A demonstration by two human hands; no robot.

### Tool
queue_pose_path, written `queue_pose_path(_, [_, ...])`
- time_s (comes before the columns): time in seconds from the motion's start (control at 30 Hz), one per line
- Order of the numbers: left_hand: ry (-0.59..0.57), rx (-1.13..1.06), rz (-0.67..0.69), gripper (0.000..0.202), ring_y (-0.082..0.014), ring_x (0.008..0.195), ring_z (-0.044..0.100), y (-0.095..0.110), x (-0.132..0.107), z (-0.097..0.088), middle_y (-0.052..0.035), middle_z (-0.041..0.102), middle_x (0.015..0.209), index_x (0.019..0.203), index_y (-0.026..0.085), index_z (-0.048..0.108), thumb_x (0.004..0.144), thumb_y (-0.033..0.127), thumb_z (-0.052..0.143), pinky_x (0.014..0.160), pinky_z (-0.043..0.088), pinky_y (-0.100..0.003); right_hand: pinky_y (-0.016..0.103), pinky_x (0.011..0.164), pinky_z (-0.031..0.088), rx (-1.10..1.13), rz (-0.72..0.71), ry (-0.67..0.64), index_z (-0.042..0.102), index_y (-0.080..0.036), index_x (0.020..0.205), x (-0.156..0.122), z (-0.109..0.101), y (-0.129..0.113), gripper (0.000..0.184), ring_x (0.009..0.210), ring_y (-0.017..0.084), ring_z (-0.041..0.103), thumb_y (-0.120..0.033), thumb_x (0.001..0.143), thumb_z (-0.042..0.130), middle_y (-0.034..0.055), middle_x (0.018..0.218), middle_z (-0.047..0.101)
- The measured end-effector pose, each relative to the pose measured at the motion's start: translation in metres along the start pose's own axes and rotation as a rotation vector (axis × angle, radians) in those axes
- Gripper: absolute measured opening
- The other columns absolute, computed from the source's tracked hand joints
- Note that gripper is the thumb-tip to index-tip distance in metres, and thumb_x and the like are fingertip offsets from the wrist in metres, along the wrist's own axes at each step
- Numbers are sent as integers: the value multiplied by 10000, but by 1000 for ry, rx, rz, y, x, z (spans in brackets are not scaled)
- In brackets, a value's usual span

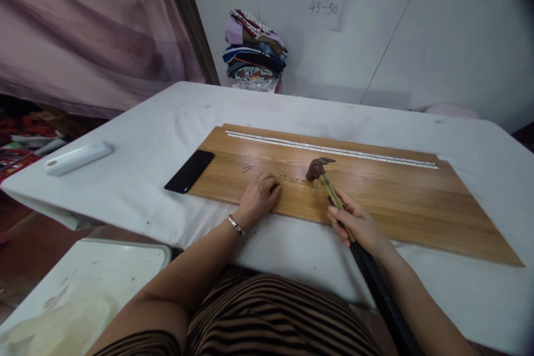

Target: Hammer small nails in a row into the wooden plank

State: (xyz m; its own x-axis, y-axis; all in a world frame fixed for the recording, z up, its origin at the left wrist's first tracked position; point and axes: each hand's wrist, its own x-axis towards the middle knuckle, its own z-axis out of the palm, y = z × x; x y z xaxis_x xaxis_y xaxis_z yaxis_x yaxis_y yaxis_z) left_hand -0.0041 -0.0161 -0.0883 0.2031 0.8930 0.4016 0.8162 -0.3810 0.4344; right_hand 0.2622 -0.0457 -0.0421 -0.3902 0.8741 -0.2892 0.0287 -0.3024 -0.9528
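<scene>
A claw hammer is in my right hand, which grips its yellow and black handle partway along. Its dark, rusty-looking head is low over the wooden board, at the right end of a short row of small nails. Whether the head touches a nail is hard to see. My left hand rests on the board's near edge with its fingers curled in, just left of that row. Its palm side is hidden. Loose nails lie on the board beyond it.
Two white measuring strips run along the board's far side. A black phone-like slab lies at its left end. Farther left is a white elongated object on the white-covered table. Folded cloths are stacked behind the table. A white stool stands lower left.
</scene>
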Motion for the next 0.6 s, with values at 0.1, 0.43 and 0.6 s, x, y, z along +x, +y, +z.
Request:
queue_pose_path(0.1, [1,-4,-2,131,-179,873,588,-1,0,0,-43,654,877,807,192,648,898,216,557,840,483,-341,183,308,327,3,-5,5,318,-200,1507,0,0,0,752,341,70,354,-392,846,621,-94,516,445])
queue_pose_path(0.43, [12,3,2,134,-180,871,585,-1,0,0,-47,657,882,807,181,650,898,209,555,833,481,-339,171,306,332,-6,-6,22,331,-197,1503,-3,1,-3,742,336,59,339,-390,844,613,-99,514,434])
queue_pose_path(0.6, [10,9,9,119,-181,873,588,0,0,0,-45,659,880,808,184,648,890,204,565,834,483,-337,171,301,346,-10,-10,3,286,-212,1525,-1,0,0,774,346,62,354,-382,844,612,-103,542,442])
